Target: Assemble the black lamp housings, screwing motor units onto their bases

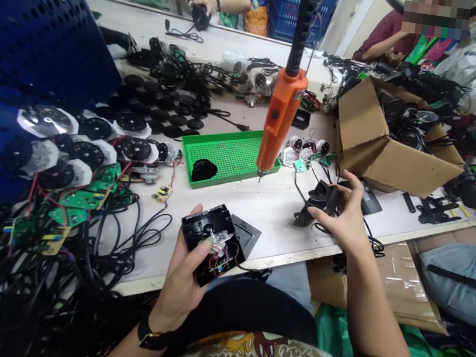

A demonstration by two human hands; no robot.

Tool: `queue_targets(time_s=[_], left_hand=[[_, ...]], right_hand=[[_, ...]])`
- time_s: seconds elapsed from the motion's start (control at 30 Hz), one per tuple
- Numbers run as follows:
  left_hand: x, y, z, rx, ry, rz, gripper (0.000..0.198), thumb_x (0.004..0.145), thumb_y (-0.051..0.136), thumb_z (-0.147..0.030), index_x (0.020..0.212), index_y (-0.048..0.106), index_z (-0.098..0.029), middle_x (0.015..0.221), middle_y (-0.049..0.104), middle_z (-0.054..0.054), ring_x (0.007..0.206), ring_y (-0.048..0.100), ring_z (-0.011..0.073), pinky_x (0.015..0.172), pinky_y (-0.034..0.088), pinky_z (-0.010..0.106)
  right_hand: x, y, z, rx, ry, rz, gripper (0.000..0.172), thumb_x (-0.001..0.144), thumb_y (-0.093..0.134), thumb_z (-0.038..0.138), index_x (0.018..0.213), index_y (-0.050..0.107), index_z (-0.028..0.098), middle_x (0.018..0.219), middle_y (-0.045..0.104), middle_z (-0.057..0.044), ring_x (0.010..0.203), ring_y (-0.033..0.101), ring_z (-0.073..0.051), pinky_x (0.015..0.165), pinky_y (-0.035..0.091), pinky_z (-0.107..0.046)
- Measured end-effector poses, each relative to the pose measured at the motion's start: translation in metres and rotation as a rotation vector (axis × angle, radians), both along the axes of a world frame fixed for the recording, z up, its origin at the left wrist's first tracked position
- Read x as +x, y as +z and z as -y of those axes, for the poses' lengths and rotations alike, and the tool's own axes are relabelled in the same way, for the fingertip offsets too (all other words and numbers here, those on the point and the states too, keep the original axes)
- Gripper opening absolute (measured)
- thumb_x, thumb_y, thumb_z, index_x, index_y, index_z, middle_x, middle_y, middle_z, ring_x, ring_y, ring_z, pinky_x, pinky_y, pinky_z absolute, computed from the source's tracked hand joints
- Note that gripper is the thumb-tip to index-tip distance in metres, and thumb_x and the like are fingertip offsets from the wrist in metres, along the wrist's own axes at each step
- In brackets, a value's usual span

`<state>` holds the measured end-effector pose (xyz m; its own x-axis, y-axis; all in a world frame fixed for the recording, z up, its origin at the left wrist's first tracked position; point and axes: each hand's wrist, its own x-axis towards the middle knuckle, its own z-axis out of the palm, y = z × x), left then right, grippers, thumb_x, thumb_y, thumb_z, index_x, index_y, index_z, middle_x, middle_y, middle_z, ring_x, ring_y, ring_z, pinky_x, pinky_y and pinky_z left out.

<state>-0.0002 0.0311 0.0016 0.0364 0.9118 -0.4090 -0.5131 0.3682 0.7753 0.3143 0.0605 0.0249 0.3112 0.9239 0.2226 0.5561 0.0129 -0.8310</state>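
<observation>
My left hand (189, 272) is closed around an opened black plastic housing (202, 224), thumb pressed inside it. Red and blue wires, a clear plastic piece and part of a circuit board show in the housing. A flat black square cover (247, 236) lies just behind it on the table. With thumb and fingers, my right hand (346, 214) grips a black curved plastic part (321, 196) at the table's right side. Between and beyond both hands hangs an orange electric screwdriver (278, 119), its tip over the table and touched by neither hand.
A green perforated tray (229, 180) holds small screws and a black pile. Lamp assemblies (86, 151) and tangled cables crowd the left, beside a blue crate (40, 38). An open cardboard box (412, 167) stands right. Across the table, a person's hands (205, 2) hold a black part.
</observation>
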Motion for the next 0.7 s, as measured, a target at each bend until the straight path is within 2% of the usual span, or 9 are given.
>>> queue_targets(time_s=[0.13,0.2,0.27,0.37,0.47,0.53,0.6,0.7], left_hand=[[0.004,0.004,0.001,0.019,-0.024,0.022,0.088,0.08,0.081,-0.048,0.158,0.042,-0.037,0.146,0.063,0.006,0.127,0.065,0.0316,0.107,0.056,0.049],[0.007,0.007,0.001,0.014,-0.025,0.076,0.086,0.083,0.079,-0.049,0.158,0.04,-0.035,0.149,0.061,0.007,0.133,0.062,0.0328,0.112,0.052,0.052],[0.011,0.011,0.003,0.008,-0.016,0.138,0.086,0.084,0.076,-0.051,0.16,0.037,-0.034,0.152,0.059,0.007,0.137,0.059,0.0342,0.115,0.05,0.055],[0.018,0.013,0.005,0.047,0.006,0.197,0.087,0.086,0.073,-0.053,0.162,0.034,-0.034,0.157,0.055,0.007,0.144,0.053,0.0344,0.118,0.047,0.056],[0.028,0.014,0.008,0.111,0.043,0.237,0.086,0.089,0.071,-0.056,0.162,0.032,-0.036,0.165,0.047,0.004,0.152,0.045,0.032,0.124,0.041,0.052],[0.035,0.013,0.011,0.149,0.074,0.244,0.085,0.091,0.069,-0.06,0.163,0.032,-0.036,0.166,0.045,0.003,0.155,0.041,0.0311,0.127,0.038,0.05],[0.041,0.011,0.013,0.172,0.088,0.257,0.086,0.092,0.067,-0.065,0.164,0.03,-0.036,0.167,0.044,0.003,0.156,0.038,0.0309,0.127,0.037,0.05],[0.045,0.007,0.016,0.2,0.099,0.297,0.086,0.093,0.067,-0.066,0.165,0.029,-0.037,0.17,0.039,0.003,0.158,0.036,0.0309,0.128,0.037,0.049]], right_hand=[[0.001,0.002,0.002,-0.025,0.157,-0.218,0.121,0.066,0.089,0.065,0.159,0.021,0.027,0.127,0.064,-0.013,0.108,0.071,-0.031,0.098,0.058,-0.053],[-0.007,0.005,0.002,-0.057,0.258,-0.253,0.127,0.067,0.088,0.068,0.162,0.014,0.028,0.126,0.066,-0.013,0.105,0.073,-0.032,0.093,0.06,-0.055],[-0.021,0.015,0.002,-0.076,0.344,-0.227,0.133,0.068,0.087,0.07,0.166,0.006,0.03,0.127,0.067,-0.014,0.109,0.072,-0.034,0.097,0.058,-0.06],[-0.051,0.043,0.002,-0.088,0.439,-0.127,0.133,0.072,0.084,0.071,0.169,0.002,0.031,0.129,0.068,-0.014,0.116,0.07,-0.036,0.105,0.054,-0.064],[-0.089,0.071,-0.002,-0.079,0.488,0.02,0.124,0.078,0.079,0.072,0.17,0.005,0.032,0.128,0.07,-0.011,0.11,0.072,-0.034,0.105,0.055,-0.06],[-0.115,0.083,-0.006,-0.069,0.506,0.13,0.119,0.08,0.076,0.073,0.17,0.01,0.032,0.129,0.071,-0.01,0.106,0.073,-0.033,0.103,0.057,-0.057],[-0.136,0.085,-0.011,-0.059,0.525,0.219,0.114,0.08,0.074,0.075,0.17,0.017,0.032,0.134,0.069,-0.01,0.107,0.072,-0.034,0.101,0.059,-0.055],[-0.155,0.077,-0.017,-0.013,0.536,0.282,0.109,0.08,0.073,0.076,0.168,0.027,0.031,0.146,0.062,-0.012,0.118,0.068,-0.039,0.101,0.059,-0.055]])
